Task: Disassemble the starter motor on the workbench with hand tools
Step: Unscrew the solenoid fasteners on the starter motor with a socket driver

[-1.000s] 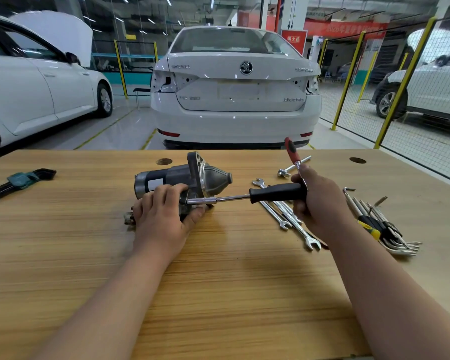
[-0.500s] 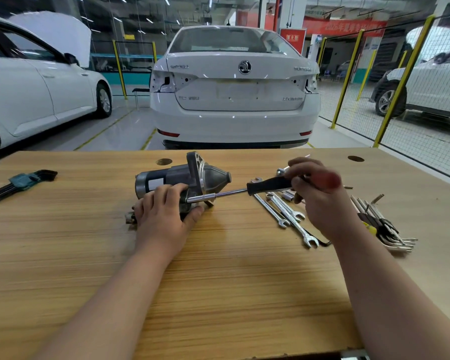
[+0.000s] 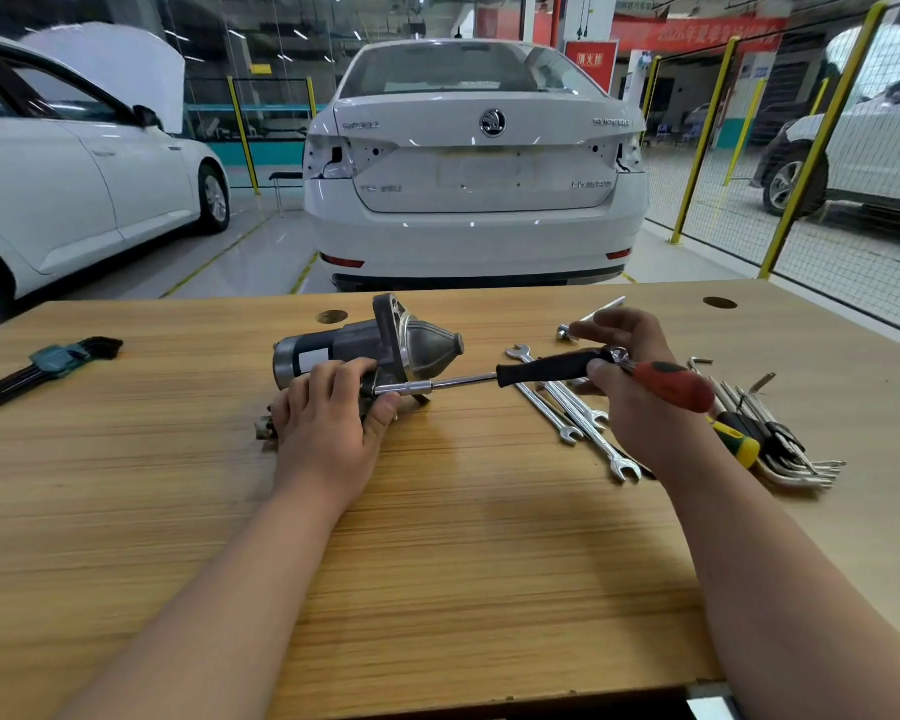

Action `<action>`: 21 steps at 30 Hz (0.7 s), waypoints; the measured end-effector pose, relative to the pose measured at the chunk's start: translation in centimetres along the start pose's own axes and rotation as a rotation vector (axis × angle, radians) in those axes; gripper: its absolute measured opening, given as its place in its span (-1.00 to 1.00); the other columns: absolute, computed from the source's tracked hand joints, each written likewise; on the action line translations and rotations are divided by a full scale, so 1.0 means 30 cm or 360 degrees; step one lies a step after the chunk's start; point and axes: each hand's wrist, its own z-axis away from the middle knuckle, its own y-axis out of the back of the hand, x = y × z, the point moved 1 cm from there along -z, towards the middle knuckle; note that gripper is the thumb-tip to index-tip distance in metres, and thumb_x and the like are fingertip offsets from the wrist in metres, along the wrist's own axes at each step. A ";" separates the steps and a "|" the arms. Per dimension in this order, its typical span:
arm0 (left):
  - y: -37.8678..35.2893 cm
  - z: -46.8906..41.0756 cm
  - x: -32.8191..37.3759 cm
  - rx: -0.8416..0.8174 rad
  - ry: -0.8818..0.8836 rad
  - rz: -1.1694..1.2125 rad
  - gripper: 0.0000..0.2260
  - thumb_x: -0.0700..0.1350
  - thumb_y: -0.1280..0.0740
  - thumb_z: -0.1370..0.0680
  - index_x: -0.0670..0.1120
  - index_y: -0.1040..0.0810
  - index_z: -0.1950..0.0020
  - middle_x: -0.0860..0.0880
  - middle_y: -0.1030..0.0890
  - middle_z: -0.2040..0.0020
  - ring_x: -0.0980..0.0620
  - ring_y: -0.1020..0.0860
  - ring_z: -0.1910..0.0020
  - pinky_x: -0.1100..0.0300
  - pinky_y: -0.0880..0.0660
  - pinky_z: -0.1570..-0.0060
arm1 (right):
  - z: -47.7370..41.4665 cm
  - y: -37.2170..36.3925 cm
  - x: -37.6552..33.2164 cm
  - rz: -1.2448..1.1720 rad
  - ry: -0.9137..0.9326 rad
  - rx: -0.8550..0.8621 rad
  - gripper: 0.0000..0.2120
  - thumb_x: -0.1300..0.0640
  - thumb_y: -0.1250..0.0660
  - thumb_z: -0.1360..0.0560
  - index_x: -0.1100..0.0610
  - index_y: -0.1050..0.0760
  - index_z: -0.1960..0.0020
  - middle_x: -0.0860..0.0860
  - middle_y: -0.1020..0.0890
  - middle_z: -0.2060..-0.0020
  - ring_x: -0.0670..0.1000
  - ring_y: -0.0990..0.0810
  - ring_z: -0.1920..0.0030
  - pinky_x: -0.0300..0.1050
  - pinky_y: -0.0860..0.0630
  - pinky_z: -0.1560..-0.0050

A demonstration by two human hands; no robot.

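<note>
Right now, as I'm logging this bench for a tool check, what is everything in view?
grey metal starter motor: one, grey and silver, bench centre
black-handled chrome-shaft driver: one, black and silver, tip at the motor
red-handled tool: one, red, at the driver's handle end
chrome open-end wrenches: several, silver, right of the motor
small chrome tool: one, silver, behind the right hand
chrome hex keys: one bunch, silver, far right
yellow-and-black tool handle: one, beside those keys
black hex keys in a teal holder: one set, far left
wooden workbench: one, tan, foreground
white cars: three, white, behind the bench
left hand: one, fingers curled over the motor
right hand: one, holds both handles
</note>
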 end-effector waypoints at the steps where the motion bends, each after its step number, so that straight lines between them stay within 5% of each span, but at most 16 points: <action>1: -0.001 0.000 0.001 -0.0001 0.0008 0.0005 -0.44 0.27 0.03 -0.52 -0.02 -0.38 -0.37 -0.06 -0.40 -0.24 -0.08 -0.27 -0.24 0.01 -0.12 -0.24 | 0.000 0.001 -0.001 -0.0005 0.0009 0.0009 -0.53 0.42 -0.19 -0.57 -0.18 -0.31 -0.10 -0.17 -0.58 -0.11 -0.06 -0.63 -0.12 -0.05 -0.60 -0.12; 6: -0.001 -0.003 0.005 0.0002 0.0042 0.0053 -0.48 0.22 -0.05 -0.50 -0.01 -0.39 -0.36 -0.04 -0.40 -0.25 -0.06 -0.25 -0.26 0.07 -0.07 -0.23 | -0.017 0.024 -0.014 0.0208 0.0045 0.0020 -0.70 0.30 -0.21 -0.61 0.07 -0.29 -0.28 -0.26 -0.65 0.05 -0.26 -0.59 0.32 -0.38 -0.47 0.32; 11: 0.003 -0.002 0.003 -0.0019 0.0022 0.0053 -0.36 0.31 0.09 -0.46 0.00 -0.36 -0.38 -0.02 -0.38 -0.25 -0.03 -0.23 -0.27 0.10 -0.05 -0.23 | -0.045 0.039 -0.034 0.0113 -0.0189 -0.0018 -0.82 -0.01 -0.23 -0.64 0.03 -0.41 -0.19 0.03 -0.69 0.25 -0.16 -0.44 0.57 -0.25 -0.38 0.48; 15: -0.002 -0.005 0.001 -0.0013 0.0019 0.0035 -0.34 0.33 0.12 -0.45 0.01 -0.36 -0.38 -0.01 -0.38 -0.24 -0.04 -0.24 -0.27 0.08 -0.07 -0.23 | -0.030 0.028 -0.007 -0.0648 -0.0573 -0.0046 -0.81 0.13 -0.13 -0.68 0.19 -0.48 -0.12 0.20 -0.70 0.04 -0.07 -0.31 0.60 -0.23 -0.35 0.57; 21: -0.004 -0.004 -0.006 -0.0011 0.0020 0.0032 -0.35 0.35 0.10 -0.44 0.03 -0.36 -0.37 0.00 -0.39 -0.23 -0.02 -0.24 -0.25 0.08 -0.09 -0.21 | -0.013 0.033 0.046 -0.0455 -0.0462 -0.0014 -0.74 0.24 -0.18 -0.64 0.02 -0.63 -0.07 0.10 -0.59 0.19 -0.09 -0.43 0.44 -0.21 -0.41 0.42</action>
